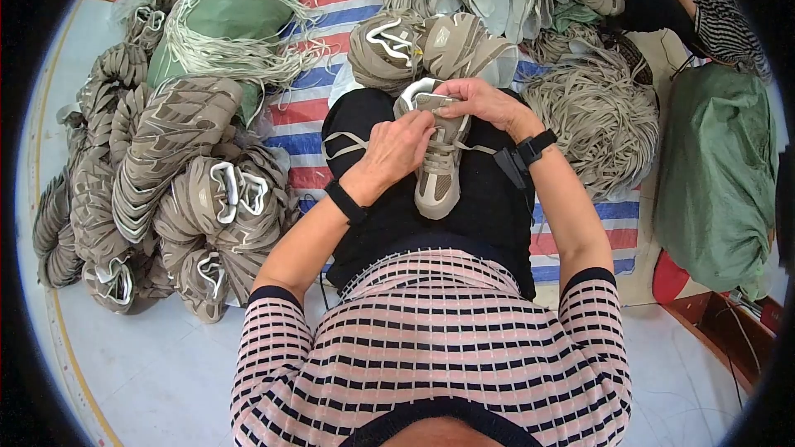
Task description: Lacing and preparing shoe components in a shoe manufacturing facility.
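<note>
A beige-brown shoe upper (pixel 437 186) with mesh panels and a white-lined collar rests on my black-covered lap, toe toward me. My right hand (pixel 480 105) grips its tongue and eyelet edge near the collar, thumb and fingers pinched together. At the left row of eyelets, my left hand (pixel 396 147) is closed with bent fingertips on the shoelace; the exact pinch point is partly hidden. The beige shoelace (pixel 346 146) trails out on both sides of the upper. Crosswise lace runs show over its middle.
Bundled uppers (pixel 178 149) pile up at left, beside a green sack (pixel 240 12) draped with pale laces. Ahead lie more uppers (pixel 385 45) on a striped sheet (pixel 319 50). A heap of laces (pixel 596 120) and a green sack (pixel 716 174) stand right. Another person (pixel 704 12) is at far right.
</note>
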`<move>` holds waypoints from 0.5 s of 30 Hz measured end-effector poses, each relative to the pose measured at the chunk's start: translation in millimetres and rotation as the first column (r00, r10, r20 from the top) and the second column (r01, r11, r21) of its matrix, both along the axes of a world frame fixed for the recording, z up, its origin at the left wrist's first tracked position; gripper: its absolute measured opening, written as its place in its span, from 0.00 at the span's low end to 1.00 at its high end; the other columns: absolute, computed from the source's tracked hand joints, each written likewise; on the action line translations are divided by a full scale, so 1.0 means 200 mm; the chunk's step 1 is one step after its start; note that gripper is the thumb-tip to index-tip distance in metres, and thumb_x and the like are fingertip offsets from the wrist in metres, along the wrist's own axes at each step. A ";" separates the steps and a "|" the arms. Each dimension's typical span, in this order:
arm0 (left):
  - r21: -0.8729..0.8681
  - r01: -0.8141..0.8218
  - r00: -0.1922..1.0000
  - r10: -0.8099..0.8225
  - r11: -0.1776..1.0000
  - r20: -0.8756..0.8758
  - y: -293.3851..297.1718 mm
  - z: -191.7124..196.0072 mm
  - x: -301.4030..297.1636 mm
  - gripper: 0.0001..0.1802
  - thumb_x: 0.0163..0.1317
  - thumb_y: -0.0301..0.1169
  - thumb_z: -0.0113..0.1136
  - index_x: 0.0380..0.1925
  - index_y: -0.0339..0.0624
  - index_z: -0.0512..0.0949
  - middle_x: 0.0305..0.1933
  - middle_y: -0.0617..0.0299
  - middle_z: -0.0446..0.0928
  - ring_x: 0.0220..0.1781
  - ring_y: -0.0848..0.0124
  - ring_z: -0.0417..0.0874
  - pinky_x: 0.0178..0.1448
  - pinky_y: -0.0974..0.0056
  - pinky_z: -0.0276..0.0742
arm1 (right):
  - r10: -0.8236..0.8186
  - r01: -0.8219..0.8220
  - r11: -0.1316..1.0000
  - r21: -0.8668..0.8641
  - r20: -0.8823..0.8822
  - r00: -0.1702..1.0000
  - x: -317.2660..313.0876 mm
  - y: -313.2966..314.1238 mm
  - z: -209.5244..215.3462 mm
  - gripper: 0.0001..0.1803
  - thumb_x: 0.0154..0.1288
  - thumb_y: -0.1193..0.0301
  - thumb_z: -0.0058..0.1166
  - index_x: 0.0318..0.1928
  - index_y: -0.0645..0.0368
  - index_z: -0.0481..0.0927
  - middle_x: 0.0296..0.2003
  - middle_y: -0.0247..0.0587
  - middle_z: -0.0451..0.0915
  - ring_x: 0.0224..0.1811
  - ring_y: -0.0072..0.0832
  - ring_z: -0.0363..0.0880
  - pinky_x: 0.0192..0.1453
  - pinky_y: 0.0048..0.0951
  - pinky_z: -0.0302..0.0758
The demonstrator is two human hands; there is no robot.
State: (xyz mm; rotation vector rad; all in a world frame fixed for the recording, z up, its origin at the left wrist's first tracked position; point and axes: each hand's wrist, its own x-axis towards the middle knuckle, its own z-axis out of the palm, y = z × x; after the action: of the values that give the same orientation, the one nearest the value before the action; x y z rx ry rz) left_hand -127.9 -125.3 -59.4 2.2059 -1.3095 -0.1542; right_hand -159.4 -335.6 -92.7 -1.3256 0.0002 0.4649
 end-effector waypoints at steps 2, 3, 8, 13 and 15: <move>-0.022 -0.015 1.000 0.015 1.000 0.006 0.01 -0.02 -0.01 0.05 0.57 0.26 0.57 0.34 0.41 0.73 0.30 0.54 0.76 0.30 0.52 0.79 0.30 0.54 0.74 | 0.057 -0.057 0.998 -0.032 -0.012 0.998 0.01 -0.01 0.01 0.13 0.58 0.75 0.58 0.45 0.60 0.76 0.39 0.28 0.78 0.42 0.14 0.73 0.50 0.19 0.69; -0.046 -0.029 0.999 0.029 0.999 0.014 0.01 -0.02 -0.01 0.06 0.57 0.26 0.57 0.34 0.41 0.73 0.30 0.55 0.77 0.30 0.53 0.80 0.30 0.55 0.75 | 0.059 -0.059 0.998 -0.031 -0.014 0.998 0.01 -0.02 0.02 0.13 0.58 0.75 0.58 0.45 0.60 0.76 0.39 0.28 0.78 0.42 0.14 0.73 0.50 0.19 0.69; -0.095 0.001 0.998 0.006 0.995 0.070 0.04 -0.04 -0.02 0.06 0.56 0.25 0.58 0.34 0.41 0.73 0.29 0.56 0.76 0.30 0.56 0.80 0.28 0.59 0.75 | 0.048 -0.055 0.987 -0.148 -0.050 0.998 0.00 -0.01 0.03 0.15 0.51 0.75 0.61 0.41 0.61 0.77 0.35 0.29 0.78 0.39 0.19 0.71 0.45 0.21 0.66; -0.114 -0.002 0.991 0.017 0.993 0.136 0.01 -0.04 -0.05 0.07 0.55 0.24 0.58 0.34 0.42 0.73 0.29 0.57 0.74 0.29 0.57 0.80 0.27 0.60 0.75 | 0.029 -0.035 0.996 -0.078 -0.087 0.996 0.01 -0.02 -0.02 0.14 0.52 0.79 0.58 0.42 0.61 0.76 0.37 0.29 0.78 0.40 0.17 0.73 0.47 0.20 0.67; -0.102 -0.025 0.992 0.038 0.995 0.123 0.01 -0.03 -0.05 0.07 0.55 0.24 0.57 0.34 0.41 0.72 0.28 0.56 0.73 0.29 0.56 0.79 0.28 0.59 0.75 | 0.046 -0.050 0.997 -0.059 -0.076 0.996 0.01 -0.03 -0.03 0.15 0.53 0.80 0.57 0.44 0.61 0.76 0.39 0.29 0.79 0.41 0.16 0.74 0.48 0.19 0.69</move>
State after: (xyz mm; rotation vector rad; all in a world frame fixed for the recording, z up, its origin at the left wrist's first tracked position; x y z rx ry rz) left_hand -137.0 -123.6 -66.2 2.1797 -1.3182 0.0615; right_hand -157.5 -341.4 -98.5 -1.3694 0.0452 0.5592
